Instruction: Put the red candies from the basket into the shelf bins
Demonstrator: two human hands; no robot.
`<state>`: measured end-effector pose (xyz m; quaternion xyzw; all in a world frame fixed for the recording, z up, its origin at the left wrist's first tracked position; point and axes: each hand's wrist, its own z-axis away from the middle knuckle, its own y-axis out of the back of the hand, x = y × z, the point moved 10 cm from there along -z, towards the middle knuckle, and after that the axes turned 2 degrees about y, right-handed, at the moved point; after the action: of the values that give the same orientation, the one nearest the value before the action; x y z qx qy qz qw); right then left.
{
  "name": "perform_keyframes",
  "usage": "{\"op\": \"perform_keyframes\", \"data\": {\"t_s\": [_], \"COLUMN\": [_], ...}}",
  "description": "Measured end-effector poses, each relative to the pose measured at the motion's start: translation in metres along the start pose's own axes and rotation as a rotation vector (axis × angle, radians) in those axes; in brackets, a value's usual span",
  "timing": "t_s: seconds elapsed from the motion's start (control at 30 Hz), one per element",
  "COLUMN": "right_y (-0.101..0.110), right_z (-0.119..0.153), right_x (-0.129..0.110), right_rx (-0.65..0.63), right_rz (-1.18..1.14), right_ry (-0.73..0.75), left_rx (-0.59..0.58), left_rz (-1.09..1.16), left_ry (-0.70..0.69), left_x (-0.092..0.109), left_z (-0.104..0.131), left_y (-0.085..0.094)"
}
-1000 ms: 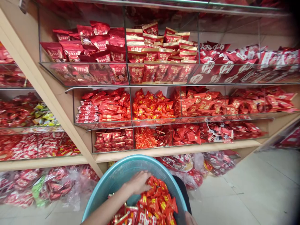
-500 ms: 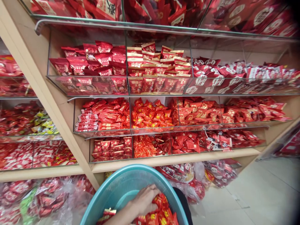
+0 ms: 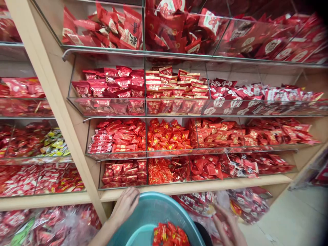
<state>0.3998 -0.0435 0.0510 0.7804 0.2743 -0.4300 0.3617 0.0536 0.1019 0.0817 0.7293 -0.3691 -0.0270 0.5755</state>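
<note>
My left hand (image 3: 125,204) lies over the left rim of a blue-green plastic basin (image 3: 174,204), its fingers bent around the edge close to the wooden shelf front. Red candy packets with yellow print (image 3: 170,235) sit in a heap inside the basin, toward its right side. To the right of the basin, my right hand (image 3: 229,223) hangs in front of bagged packets, blurred, with a gap between thumb and fingers and nothing seen in it. The basin's lower part is cut off by the frame.
Glass-fronted shelves hold red snack packets (image 3: 169,135) in divided bins. A slanting wooden upright (image 3: 55,102) separates another shelf unit at left. Clear plastic bags of packets (image 3: 248,205) lie under the bottom board (image 3: 205,186). Tiled floor (image 3: 294,212) shows at right.
A hand inside the basin, over the red packets, is gone from there; my left hand is now at the left rim. My right hand has come into view. The view has tilted up slightly.
</note>
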Motion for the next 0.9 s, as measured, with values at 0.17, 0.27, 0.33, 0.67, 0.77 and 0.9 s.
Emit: {"op": "perform_keyframes", "data": {"t_s": [0.17, 0.27, 0.33, 0.67, 0.77, 0.9], "right_y": [0.003, -0.022, -0.041, -0.075, -0.075, -0.075], "right_z": [-0.09, -0.125, -0.147, -0.182, -0.177, -0.181], "right_x": [-0.149, -0.212, -0.229, -0.222, -0.225, -0.228], "right_rx": [-0.045, -0.205, -0.295, -0.447, -0.427, -0.355], "right_rz": [0.278, 0.444, 0.572, 0.927, 1.043, 1.167], "right_ry": [0.587, 0.778, 0.836, 0.865, 0.817, 0.715], "left_rx": [-0.01, -0.074, -0.101, -0.147, -0.16, -0.165], "left_rz": [0.018, 0.043, 0.017, -0.136, -0.173, -0.206], "left_ry": [0.139, 0.19, 0.199, 0.217, 0.21, 0.197], "left_x": [-0.026, -0.03, -0.03, -0.033, -0.031, -0.028], "left_z": [0.009, 0.01, 0.01, 0.014, 0.012, 0.011], "left_y": [-0.006, -0.014, -0.017, -0.027, -0.029, -0.029]}}
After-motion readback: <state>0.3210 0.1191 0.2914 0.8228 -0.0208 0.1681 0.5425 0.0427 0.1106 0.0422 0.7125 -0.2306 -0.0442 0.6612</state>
